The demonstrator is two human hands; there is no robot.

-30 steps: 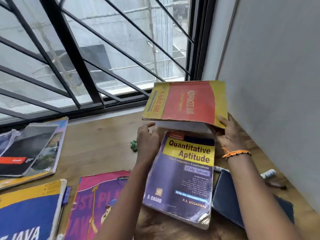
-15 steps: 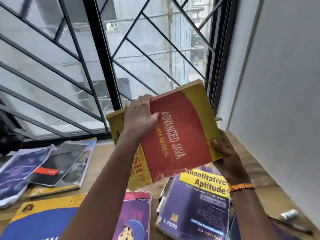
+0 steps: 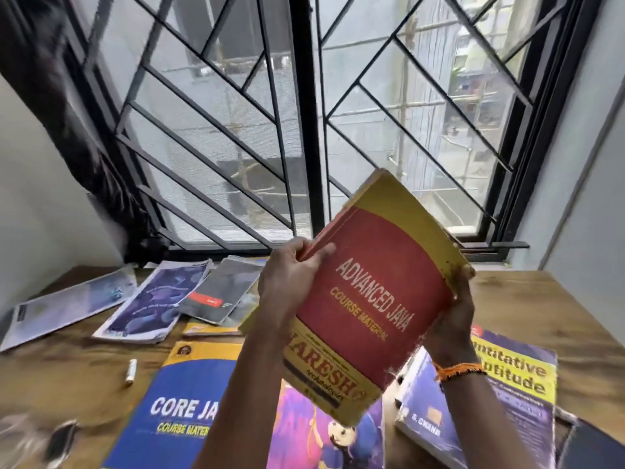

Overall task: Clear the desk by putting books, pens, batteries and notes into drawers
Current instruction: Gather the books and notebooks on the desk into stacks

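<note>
Many books: most of the clearing is left, as I judge it; the desk carries books and papers across its whole width, and no drawer is in view.
Window: a barred window fills the back, behind the far edge of the desk.
Red book: the red and yellow book is the one in hand, held up off the desk and tilted, its cover toward the camera, in front of the window.
Blue book: the blue book lies flat at the near edge, partly under the left forearm.
Purple book: a purple and yellow book lies flat on the right, below the right wrist.
Pink book: a pink book lies between the blue and purple ones, beneath the raised book.
Papers: a fan of thin booklets overlaps along the far left of the desk.
Left hand: the left hand grasps the raised book at its left edge, thumb on the cover, fingers curled behind.
Right hand: the right hand grasps the right edge from behind, fingertips wrapped over the corner; an orange band sits at the wrist.
Marker: a small white marker lies alone on bare wood, left of the blue book.
</note>
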